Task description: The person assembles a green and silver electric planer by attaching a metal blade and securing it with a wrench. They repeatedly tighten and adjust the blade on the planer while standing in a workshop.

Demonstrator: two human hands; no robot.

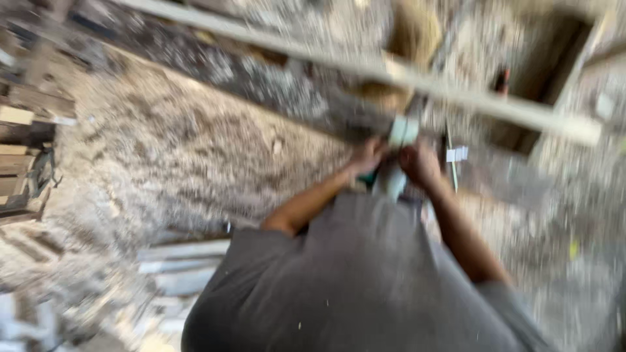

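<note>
Grey shirt [365, 280] fills the lower middle of the blurred head view, both bare forearms reaching forward from it. Left hand [367, 156] and right hand [419, 163] meet close together around a pale teal-and-white tool [398, 156], probably a small power tool, though motion blur hides its exact shape. Both hands appear wrapped around the tool's body, left on its left side, right on its right side; fingers cannot be told apart. Tool sits just below a long pale wooden strip [365, 65] that runs diagonally from upper left to right across the frame. Tool's upper end is near or touching the strip, cannot tell which. Dusty rubble-covered ground [169, 150] lies all around. Stacked wood pieces [19, 156] at left edge, pale boards [182, 267] lower left beside the shirt.
</note>
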